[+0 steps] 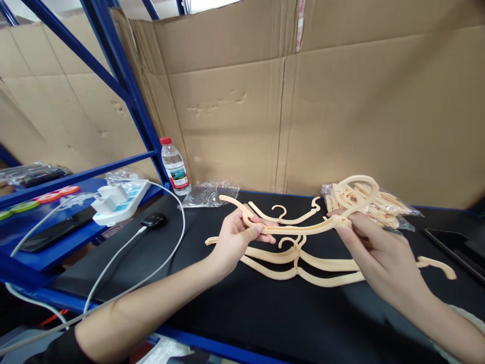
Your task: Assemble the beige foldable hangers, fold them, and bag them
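Observation:
Above the black tabletop point(273, 313) I hold a cream plastic folding hanger point(299, 230) between both hands. My left hand point(237, 235) pinches its left end, where a curved piece sticks up. My right hand point(379, 247) is closed round the joint at the other end, beside the big curved hook point(369, 184). Beneath the held piece lie more cream hangers point(280, 275), spread out with their hooks up, partly covered by my right hand. Another hanger point(299, 220) lies behind, partly hidden by the held one.
A clear bag of hanger parts point(390, 202) sits at the back right, near a dark tablet-like device point(454, 247). A water bottle point(175, 167) and crumpled plastic point(210, 194) stand back left. A white power strip point(121, 205), cables and blue frame posts point(125, 86) are left; cardboard point(235, 101) walls the back.

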Motion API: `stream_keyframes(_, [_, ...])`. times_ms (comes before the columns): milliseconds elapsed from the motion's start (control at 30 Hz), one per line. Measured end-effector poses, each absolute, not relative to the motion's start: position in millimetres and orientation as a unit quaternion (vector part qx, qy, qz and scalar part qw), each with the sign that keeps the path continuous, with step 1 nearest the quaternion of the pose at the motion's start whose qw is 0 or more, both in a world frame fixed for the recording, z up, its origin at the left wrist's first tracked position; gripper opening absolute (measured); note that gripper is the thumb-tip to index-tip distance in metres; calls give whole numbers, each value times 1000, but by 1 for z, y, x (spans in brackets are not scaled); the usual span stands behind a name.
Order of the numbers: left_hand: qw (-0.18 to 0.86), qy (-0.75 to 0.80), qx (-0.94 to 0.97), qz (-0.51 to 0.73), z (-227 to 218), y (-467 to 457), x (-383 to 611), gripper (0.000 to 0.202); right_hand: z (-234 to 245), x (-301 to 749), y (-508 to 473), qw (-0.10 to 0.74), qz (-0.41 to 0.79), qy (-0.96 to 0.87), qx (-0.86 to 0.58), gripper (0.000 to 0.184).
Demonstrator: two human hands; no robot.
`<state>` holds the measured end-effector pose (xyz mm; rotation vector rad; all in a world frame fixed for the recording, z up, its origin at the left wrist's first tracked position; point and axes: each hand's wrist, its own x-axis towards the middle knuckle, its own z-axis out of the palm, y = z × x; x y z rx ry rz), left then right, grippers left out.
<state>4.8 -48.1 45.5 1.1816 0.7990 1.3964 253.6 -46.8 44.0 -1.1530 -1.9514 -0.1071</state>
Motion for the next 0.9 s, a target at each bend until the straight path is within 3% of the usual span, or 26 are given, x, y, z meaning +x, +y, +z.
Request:
stream_keyframes(233, [513,319,534,591,52,-53,8,31,48,255,-47,410,-24,-756,-509,38])
stream_keyframes(400, [495,328,520,614,53,-49,6,34,48,257,-44,370,-63,-782,-498,32])
stream_keyframes(633, [479,364,476,641,52,-30,-8,40,47,283,-17,234,-138,-858,-435,31])
stream_keyframes(900, [481,423,421,642,48,-1,-30,17,47,306,5,203,-98,-875,-428,33])
